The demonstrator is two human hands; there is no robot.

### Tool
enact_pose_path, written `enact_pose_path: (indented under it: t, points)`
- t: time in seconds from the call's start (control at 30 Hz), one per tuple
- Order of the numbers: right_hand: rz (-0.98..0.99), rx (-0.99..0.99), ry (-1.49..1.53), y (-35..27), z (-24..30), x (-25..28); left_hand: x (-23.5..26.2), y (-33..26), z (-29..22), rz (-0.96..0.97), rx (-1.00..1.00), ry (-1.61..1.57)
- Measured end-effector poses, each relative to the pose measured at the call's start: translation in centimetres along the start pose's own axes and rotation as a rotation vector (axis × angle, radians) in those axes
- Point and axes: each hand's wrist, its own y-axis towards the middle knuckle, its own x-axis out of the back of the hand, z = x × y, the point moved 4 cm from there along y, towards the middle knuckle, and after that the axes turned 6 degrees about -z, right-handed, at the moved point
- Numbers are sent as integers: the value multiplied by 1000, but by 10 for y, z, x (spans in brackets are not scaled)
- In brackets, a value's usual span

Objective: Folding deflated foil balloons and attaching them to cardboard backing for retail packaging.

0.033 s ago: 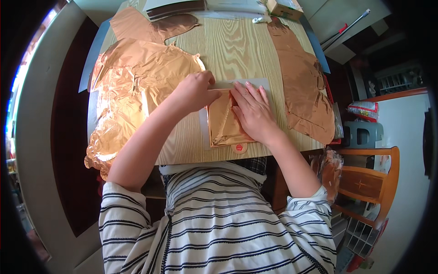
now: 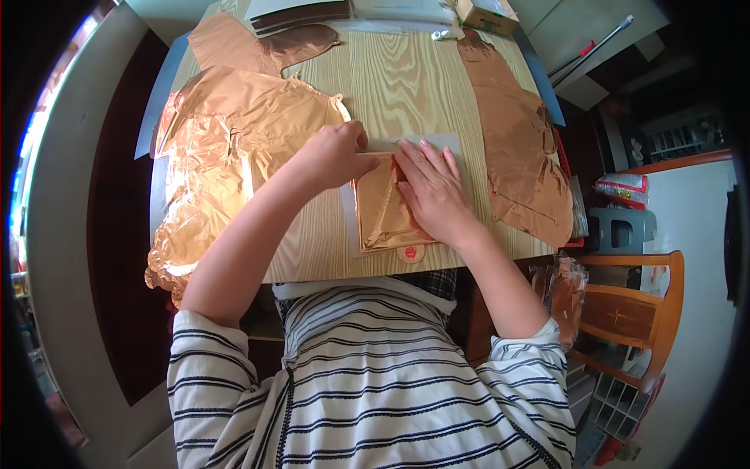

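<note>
A folded copper-coloured foil balloon lies as a neat rectangle on a thin grey board near the table's front edge. At its upper left corner my left hand is closed, fingers curled and thumb along the foil's top edge; the fingertips are partly hidden. My right hand lies flat with fingers stretched over the right side of the foil, pressing it down. A small round tag with a red mark shows just below the folded foil.
Crumpled flat foil balloons cover the table's left side, and another foil piece lies along the right. Dark-edged sheets and a cardboard box stand at the back. A wooden chair and grey stool are at right.
</note>
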Motion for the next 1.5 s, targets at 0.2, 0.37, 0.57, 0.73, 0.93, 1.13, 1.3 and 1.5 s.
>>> enact_pose_path:
  t: [0.2,0.37,0.57,0.73,0.93,1.13,1.3,1.5]
  points:
    - [-24,-16,42,1,-3,1,3,16,-7,179,12,-62]
    - [-84,-7,104,13,-21,7,-7,15,10,137,20,-253]
    - [-28,11,369,59,-49,17,-4,6,8,97,49,-405]
    - [178,-111,676,76,-62,16,3,0,7,73,62,-490]
    - [420,-451,908,73,-48,22,9,0,2,112,36,-269]
    - [441,-462,862,71,-42,25,1,10,-31,165,-33,-257]
    - [438,-517,834,67,-39,33,0,9,-21,92,-96,-281]
    - [429,-503,839,62,-46,31,11,-2,-13,153,11,-261]
